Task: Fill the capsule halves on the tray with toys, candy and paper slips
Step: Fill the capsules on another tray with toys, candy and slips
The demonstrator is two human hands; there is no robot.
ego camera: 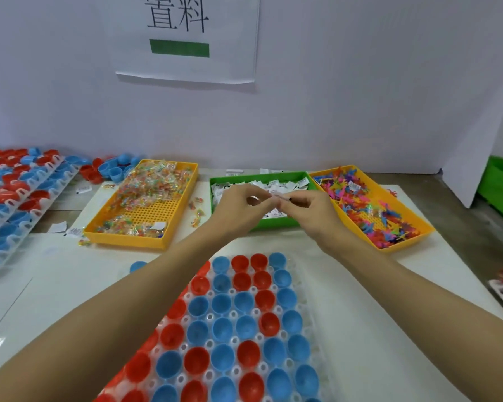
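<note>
Meanwhile both hands meet over the green bin (238, 224), the left hand (238, 203) and right hand (308, 210) pinching a paper slip (276, 195) between their fingertips, above the far end of the capsule tray (299, 288). Thin slips likely cling together, so two may drop into one capsule half (221, 264).

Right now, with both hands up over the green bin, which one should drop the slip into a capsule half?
Probably right. The right hand seems to pinch the paper slip at its fingertips, while the left hand only steadies it. The capsule tray sits directly below both.
</note>
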